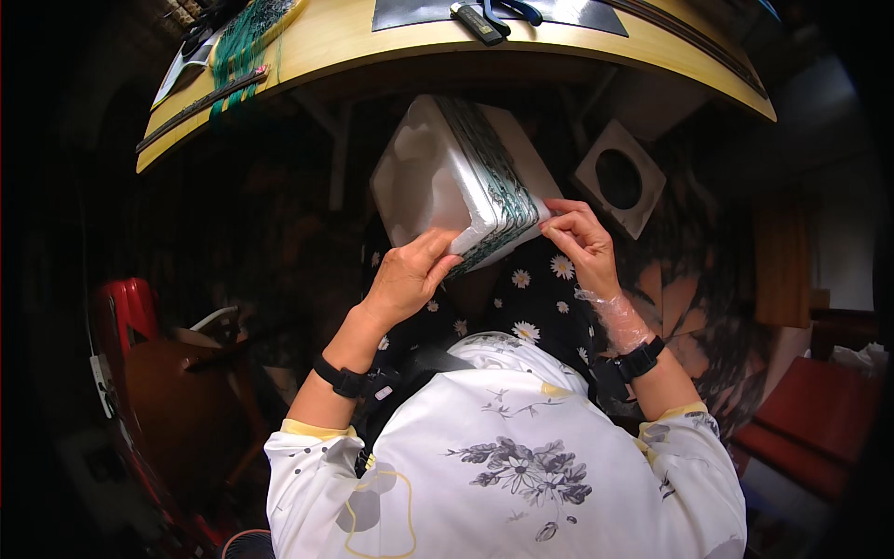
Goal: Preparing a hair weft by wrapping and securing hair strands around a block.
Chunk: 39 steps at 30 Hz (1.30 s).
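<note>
A white foam box [419, 168] sits tilted on my lap, its hollow side facing left. Bands of dark green strands [513, 199], apparently line with small dark pieces among them, wrap over its outer faces and around the near corner. My left hand [417, 272] grips the box's near left edge, thumb by the strands. At the near right corner of the box, my right hand [583, 241] has its fingertips closed against the edge. Whether a thin strand lies between those fingertips is too small to tell. Clear plastic film [614, 321] wraps my right wrist.
A yellow wooden table [335, 59] curves across the top. On it are a dark mat [412, 15], a black lighter-like object [478, 23], blue-handled pliers [520, 10] and green strands [241, 49]. A foam piece with a round hole [649, 178] stands right; a brown chair [174, 391] is left.
</note>
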Available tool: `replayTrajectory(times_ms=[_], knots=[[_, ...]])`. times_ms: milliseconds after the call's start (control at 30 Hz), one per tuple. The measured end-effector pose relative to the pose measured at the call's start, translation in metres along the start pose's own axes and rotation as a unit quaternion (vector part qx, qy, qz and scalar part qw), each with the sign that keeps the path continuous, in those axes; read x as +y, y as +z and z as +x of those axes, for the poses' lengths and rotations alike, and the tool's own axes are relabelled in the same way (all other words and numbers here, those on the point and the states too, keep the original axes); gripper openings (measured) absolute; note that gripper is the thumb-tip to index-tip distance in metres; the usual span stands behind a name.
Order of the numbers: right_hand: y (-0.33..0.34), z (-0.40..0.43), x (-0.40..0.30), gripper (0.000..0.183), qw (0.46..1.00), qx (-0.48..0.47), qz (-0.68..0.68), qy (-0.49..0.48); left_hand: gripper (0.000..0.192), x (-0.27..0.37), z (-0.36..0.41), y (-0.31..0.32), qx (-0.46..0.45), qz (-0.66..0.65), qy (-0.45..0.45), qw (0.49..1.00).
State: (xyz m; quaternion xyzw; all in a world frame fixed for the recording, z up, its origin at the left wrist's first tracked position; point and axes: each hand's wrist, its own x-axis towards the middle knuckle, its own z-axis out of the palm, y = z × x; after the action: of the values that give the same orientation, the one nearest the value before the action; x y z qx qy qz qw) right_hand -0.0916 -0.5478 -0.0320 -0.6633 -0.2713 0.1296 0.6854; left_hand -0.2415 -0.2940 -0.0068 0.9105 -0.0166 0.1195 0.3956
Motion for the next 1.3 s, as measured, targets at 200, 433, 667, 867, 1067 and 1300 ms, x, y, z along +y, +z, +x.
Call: replayTrajectory(times_ms=[200,433,667,867,1067,1300], knots=[[0.008,0.012,-0.014,0.006,0.999,0.026,0.042,0.003,0.021,0.001,0.007,0.003,0.080,0.020,-0.004,0.997],[0.017,0.013,-0.051,0.004,0.998,0.027,0.005,0.063,0.012,-0.004,0.024,-0.002,0.177,-0.037,-0.046,0.982],[0.025,0.010,-0.064,0.004,0.999,0.000,0.017,0.049,0.015,-0.006,0.027,-0.004,0.192,-0.054,-0.082,0.976],[0.035,0.000,-0.068,0.001,0.997,-0.028,-0.069,0.022,0.024,-0.036,0.030,-0.007,0.232,-0.201,-0.184,0.934],[0.035,-0.010,-0.073,0.004,0.991,-0.061,-0.116,-0.006,0.029,-0.024,0.036,-0.027,0.199,-0.342,-0.244,0.885],[0.027,-0.023,-0.094,0.010,0.971,-0.109,-0.200,-0.079,0.035,-0.014,0.038,-0.042,0.190,-0.408,-0.314,0.836]])
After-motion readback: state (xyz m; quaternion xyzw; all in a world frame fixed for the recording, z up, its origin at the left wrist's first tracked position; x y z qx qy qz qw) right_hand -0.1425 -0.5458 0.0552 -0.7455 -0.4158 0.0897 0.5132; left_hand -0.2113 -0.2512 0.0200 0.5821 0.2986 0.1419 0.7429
